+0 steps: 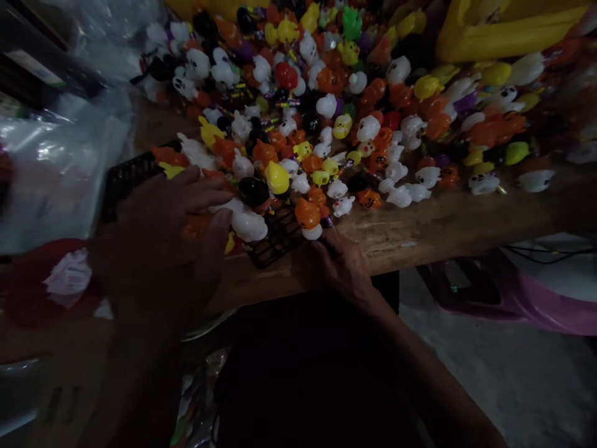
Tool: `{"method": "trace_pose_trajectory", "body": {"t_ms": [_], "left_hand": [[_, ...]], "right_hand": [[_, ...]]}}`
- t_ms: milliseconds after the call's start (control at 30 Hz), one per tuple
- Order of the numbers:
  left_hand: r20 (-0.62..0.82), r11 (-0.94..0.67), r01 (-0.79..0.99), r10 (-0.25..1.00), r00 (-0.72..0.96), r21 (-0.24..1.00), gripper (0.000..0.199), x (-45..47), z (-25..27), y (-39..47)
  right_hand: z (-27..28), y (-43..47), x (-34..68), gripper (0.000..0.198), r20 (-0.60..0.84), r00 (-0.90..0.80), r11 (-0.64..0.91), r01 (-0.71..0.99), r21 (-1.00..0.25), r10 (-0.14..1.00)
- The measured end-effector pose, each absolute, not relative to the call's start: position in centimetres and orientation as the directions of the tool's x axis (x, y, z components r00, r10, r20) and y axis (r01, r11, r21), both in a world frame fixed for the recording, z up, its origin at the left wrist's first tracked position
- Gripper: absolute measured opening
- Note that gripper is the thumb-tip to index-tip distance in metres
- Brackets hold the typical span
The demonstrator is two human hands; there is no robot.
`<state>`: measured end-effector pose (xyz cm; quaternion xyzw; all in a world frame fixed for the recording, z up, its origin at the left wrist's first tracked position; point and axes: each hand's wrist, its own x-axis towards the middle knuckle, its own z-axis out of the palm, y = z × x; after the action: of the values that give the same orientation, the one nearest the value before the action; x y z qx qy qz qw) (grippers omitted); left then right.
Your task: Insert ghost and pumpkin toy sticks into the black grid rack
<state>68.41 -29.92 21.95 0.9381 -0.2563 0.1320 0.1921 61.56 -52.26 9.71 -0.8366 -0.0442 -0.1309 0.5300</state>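
Observation:
My left hand [175, 211] reaches over the near left part of a pile of small plastic figures, fingers stretched out and apart. A white figure [249, 225] lies just past its thumb, beside a black one [253, 191] and a yellow one [278, 178]. Under these figures shows a black grid tray [275, 239]. At the table's front edge my right hand [347, 264] has its fingers closed, next to an orange pumpkin figure [308, 213] with a white piece below it. What those fingers hold, if anything, is hidden.
Many white, orange, yellow and black figures cover the wooden table [401, 239]. A yellow crate [513, 40] stands at the back right. Clear plastic bags [60, 168] and a red dish [28, 286] with crumpled paper lie left. A pink plastic item [536, 305] is below, right.

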Motion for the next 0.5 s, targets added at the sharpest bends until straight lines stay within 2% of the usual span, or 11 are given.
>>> {"method": "trace_pose_trajectory", "body": {"t_ms": [100,200,300,400,500], "left_hand": [[0.441,-0.8,-0.532,-0.386,0.81,0.278,0.032,67.6,21.1,-30.7],[0.439,-0.807,-0.528,-0.386,0.811,0.265,0.034,68.2,21.3,-30.8],[0.41,-0.769,-0.594,-0.476,0.778,0.237,0.036,69.7,21.7,-30.8],[0.336,-0.755,-0.62,-0.539,0.772,0.213,0.039,70.9,21.3,-31.4],[0.296,-0.793,-0.563,-0.494,0.818,0.232,0.043,71.2,20.1,-32.3]], "right_hand": [[9.8,-52.1,61.4,0.023,0.219,0.973,-0.388,0.176,-0.905,-0.069],[9.6,-51.8,61.5,0.021,0.206,0.975,-0.354,0.163,-0.921,-0.086],[9.5,-51.3,62.1,0.019,0.193,0.975,-0.372,0.139,-0.918,-0.113],[9.4,-50.4,63.5,0.019,0.268,0.95,-0.409,0.183,-0.894,-0.161],[9.1,-49.5,65.1,0.017,0.354,0.92,-0.412,0.26,-0.873,-0.17]]}}
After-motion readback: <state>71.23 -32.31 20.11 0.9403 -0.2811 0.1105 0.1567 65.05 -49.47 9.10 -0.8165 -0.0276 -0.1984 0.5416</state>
